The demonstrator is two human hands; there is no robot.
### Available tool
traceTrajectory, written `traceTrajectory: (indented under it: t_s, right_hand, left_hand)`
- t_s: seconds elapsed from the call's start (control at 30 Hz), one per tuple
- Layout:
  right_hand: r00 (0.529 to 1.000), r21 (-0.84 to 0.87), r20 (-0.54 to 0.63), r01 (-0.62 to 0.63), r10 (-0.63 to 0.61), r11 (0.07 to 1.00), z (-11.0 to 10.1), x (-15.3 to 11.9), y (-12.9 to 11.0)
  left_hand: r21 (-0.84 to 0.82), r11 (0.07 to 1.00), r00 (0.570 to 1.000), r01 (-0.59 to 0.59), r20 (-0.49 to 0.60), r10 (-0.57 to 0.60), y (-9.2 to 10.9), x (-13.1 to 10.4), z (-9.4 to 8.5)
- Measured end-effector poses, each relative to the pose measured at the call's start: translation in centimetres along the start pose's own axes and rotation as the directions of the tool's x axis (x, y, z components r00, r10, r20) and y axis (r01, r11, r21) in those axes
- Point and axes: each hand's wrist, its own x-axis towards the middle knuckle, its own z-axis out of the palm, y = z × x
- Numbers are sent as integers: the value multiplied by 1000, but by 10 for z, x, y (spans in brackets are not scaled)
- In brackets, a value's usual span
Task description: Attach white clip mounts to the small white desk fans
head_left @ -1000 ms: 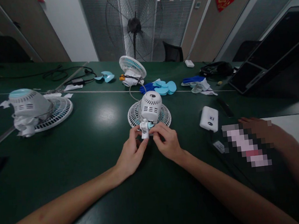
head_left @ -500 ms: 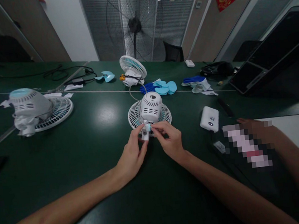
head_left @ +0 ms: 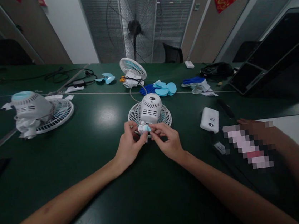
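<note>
A small white electric fan [head_left: 150, 108] lies grille-down on the table, its motor housing upward. At its near end is a white bracket [head_left: 142, 127] that my left hand [head_left: 126, 147] grips, thumb in front and fingers behind. A light blue knob [head_left: 147, 128] sits on the right side of that bracket. My right hand [head_left: 169, 140] pinches the knob between thumb and forefinger. Part of the bracket is hidden behind my left fingers.
Another fan [head_left: 33, 109] lies at left, a third fan [head_left: 133, 70] at the back. Blue fan blades [head_left: 165, 88], gloves [head_left: 196, 84] and a white power bank [head_left: 209, 119] lie around. Another person's arm [head_left: 284, 139] rests at right beside a blurred phone-like patch. A large black box [head_left: 275, 54] stands behind.
The white bracket has turned, so its knob end now faces more toward me. My left hand has shifted slightly left and re-gripped it; my right hand stays at the knob.
</note>
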Motion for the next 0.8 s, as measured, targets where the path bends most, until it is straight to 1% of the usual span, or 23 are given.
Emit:
traceTrajectory:
  t_s: [0.03, 0.1, 0.23, 0.4, 0.8]
  right_hand:
    - [1000, 0, 14, 10, -10, 1000, 0, 0, 1]
    - [999, -2, 29, 22, -22, 1000, 1, -1, 2]
    - [999, -15, 28, 31, -31, 999, 2, -1, 4]
    - [999, -51, 26, 45, -44, 998, 1, -1, 6]
    - [998, -89, 30, 61, -59, 994, -1, 1, 2]
  left_hand:
    - [-35, 999, 1000, 2, -10, -2, -1, 2, 0]
    - [-52, 999, 1000, 2, -7, -2, -3, 4, 0]
    - [0, 1000, 1000, -17, 26, 17, -3, 4, -2]
    - [34, 999, 999, -31, 29, 30, -3, 4, -3]
    - [16, 999, 998, -40, 53, 39, -2, 4, -4]
